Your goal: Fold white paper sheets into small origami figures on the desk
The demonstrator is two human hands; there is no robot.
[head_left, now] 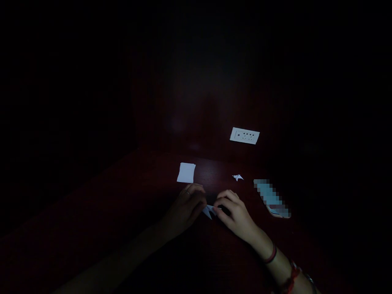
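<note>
A small piece of folded white paper (208,210) lies between my two hands, low over the dark red table. My left hand (190,204), with a ring on one finger, pinches its left side between thumb and fingers. On the right side, the thumb and fingertips of my right hand (234,212) close on the paper. One pointed flap sticks out downward toward me. The fingers cover the rest of its shape.
Beyond my left hand lies a stack of white paper sheets (186,172). A small folded paper figure (237,177) sits to its right. Farther right is a phone (272,198) with a blurred screen. A socket plate (244,135) is on the wall behind the table (147,179). The surroundings are very dark.
</note>
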